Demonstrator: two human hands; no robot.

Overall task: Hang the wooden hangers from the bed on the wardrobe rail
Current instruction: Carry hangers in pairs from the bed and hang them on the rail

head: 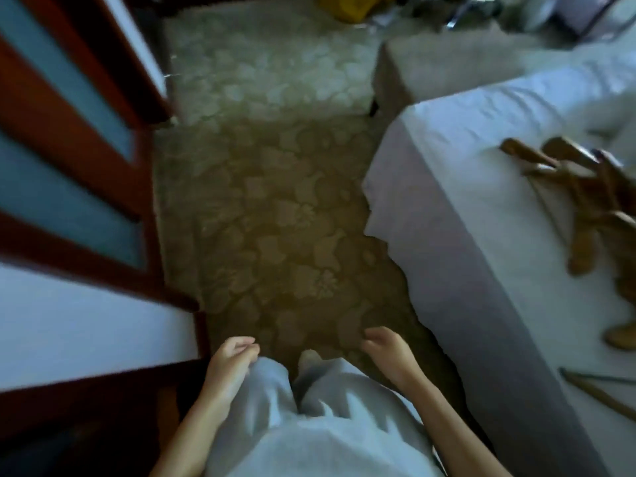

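Several wooden hangers [581,197] lie in a loose pile on the white-sheeted bed [457,187] at the right edge of the head view, with another hanger [599,390] lower down near the frame edge. My left hand [232,359] hangs low by my grey trousers, fingers loosely curled and holding nothing. My right hand [385,349] is also low, fingers apart and empty, a short way left of the bed's side. The wardrobe rail is not in view.
A wardrobe door [72,160] with dark red-brown frame and pale panels stands at the left. Patterned carpet [275,208] runs between it and the bed. A beige upholstered block [444,67] sits beyond the bed, with yellow and metal clutter at the top.
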